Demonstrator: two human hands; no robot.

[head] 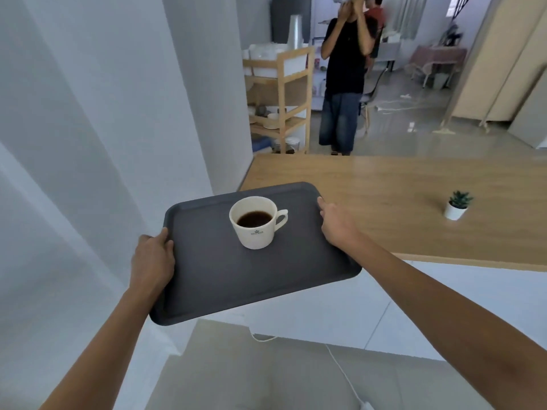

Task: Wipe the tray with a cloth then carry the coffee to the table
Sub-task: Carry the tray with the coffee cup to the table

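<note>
I see a dark grey rectangular tray point(231, 276), held in the air and tilted slightly, its far corner over the edge of the wooden desk point(384, 184), carrying an upright white cup point(256, 229) of black coffee point(254, 218) near its far middle.

A small potted plant point(458, 205) stands at three o'clock, a wooden shelf unit point(279, 99) holding bowls rises at twelve — beside it two people point(346, 78) stand on the glossy floor point(414, 125).

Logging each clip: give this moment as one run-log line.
phase: carrying | left hand: grips tray edge | right hand: grips opposite edge | cup: upright on tray, holds coffee | table: just ahead
</note>
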